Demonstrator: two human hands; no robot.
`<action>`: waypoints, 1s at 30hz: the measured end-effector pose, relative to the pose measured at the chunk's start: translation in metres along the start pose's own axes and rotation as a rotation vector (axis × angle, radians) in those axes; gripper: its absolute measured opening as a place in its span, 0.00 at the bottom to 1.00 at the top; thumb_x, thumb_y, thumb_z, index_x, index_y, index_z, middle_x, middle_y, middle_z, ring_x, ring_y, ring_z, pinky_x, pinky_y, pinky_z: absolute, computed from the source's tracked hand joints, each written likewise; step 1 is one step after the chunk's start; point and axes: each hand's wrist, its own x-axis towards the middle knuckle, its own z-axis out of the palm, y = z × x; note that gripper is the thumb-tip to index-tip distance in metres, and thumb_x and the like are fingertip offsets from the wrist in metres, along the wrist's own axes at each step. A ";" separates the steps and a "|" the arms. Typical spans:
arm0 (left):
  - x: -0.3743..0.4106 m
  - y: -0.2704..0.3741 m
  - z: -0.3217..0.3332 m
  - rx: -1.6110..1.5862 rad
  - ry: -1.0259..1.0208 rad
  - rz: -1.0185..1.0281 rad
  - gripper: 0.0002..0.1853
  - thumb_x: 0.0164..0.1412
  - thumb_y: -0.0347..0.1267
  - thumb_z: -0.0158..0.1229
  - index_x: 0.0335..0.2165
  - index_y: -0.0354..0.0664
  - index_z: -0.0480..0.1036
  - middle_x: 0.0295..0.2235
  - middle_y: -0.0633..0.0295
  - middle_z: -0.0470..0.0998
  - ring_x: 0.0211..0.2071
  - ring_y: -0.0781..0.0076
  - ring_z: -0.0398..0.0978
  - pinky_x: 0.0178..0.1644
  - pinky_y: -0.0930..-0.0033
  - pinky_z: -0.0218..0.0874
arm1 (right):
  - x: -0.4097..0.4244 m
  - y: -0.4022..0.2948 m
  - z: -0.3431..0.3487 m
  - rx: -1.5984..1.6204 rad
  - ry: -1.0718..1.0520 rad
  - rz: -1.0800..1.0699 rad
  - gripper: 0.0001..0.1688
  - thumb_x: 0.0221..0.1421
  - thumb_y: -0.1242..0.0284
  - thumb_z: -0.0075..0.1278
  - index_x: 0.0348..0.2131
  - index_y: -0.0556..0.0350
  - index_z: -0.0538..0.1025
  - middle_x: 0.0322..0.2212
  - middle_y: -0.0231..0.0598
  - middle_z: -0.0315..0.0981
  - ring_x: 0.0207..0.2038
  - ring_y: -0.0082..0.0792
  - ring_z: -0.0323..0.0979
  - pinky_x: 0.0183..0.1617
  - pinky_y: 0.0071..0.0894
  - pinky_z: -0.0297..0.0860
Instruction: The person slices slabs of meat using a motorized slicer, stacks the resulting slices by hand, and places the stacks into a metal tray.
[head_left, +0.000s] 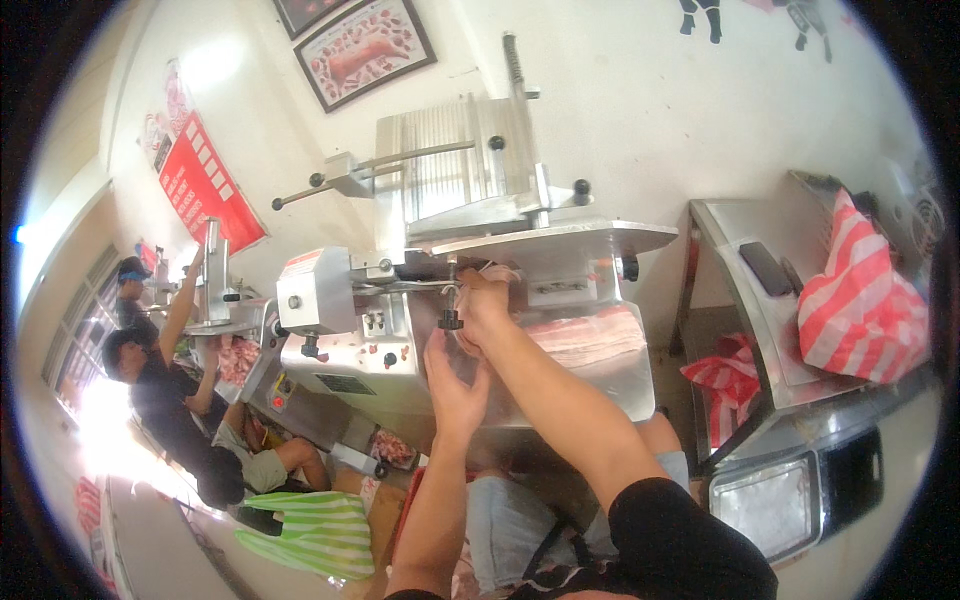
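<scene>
A metal meat slicer (480, 202) stands before me. My right hand (484, 300) reaches in beneath the slicer's plate and is against pale pink sliced meat (506, 273); whether its fingers grip the meat is hidden. Just to its left, my left hand (456, 390) is raised with palm and thumb apart, below a black knob (450, 320) and close to the edge of the meat. I see nothing held in it, though its fingertips are partly blurred. A stack of sliced, streaky meat (589, 336) lies on the slicer's metal tray (637, 390), right of my right forearm.
A steel table (810, 375) at right bears a phone (765, 268) and a red-striped plastic bag (862, 307). Co-workers are at the left, one by a second machine (217, 285) with cut meat (238, 358). A green-striped bag (322, 529) and a metal tray (765, 506) are lower down.
</scene>
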 end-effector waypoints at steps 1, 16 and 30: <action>0.001 0.004 -0.002 -0.007 0.021 -0.002 0.46 0.53 0.28 0.68 0.64 0.27 0.51 0.61 0.41 0.59 0.64 0.49 0.59 0.67 0.53 0.54 | 0.002 0.000 -0.005 -0.038 -0.024 -0.008 0.10 0.52 0.84 0.54 0.33 0.55 0.71 0.28 0.39 0.69 0.28 0.35 0.70 0.27 0.36 0.65; 0.048 0.007 0.010 -0.063 -0.176 -0.013 0.33 0.48 0.30 0.66 0.54 0.36 0.67 0.46 0.47 0.78 0.47 0.51 0.78 0.51 0.56 0.68 | -0.076 -0.113 -0.018 -0.168 -0.028 -0.205 0.26 0.52 0.79 0.58 0.49 0.62 0.67 0.37 0.47 0.75 0.42 0.46 0.75 0.44 0.40 0.73; 0.099 -0.004 0.062 -1.095 -0.679 -0.588 0.19 0.66 0.36 0.53 0.50 0.32 0.72 0.47 0.48 0.76 0.51 0.52 0.74 0.57 0.56 0.66 | -0.111 -0.251 -0.078 -2.260 -0.106 -1.097 0.41 0.51 0.57 0.61 0.61 0.40 0.67 0.57 0.47 0.66 0.61 0.51 0.62 0.64 0.67 0.54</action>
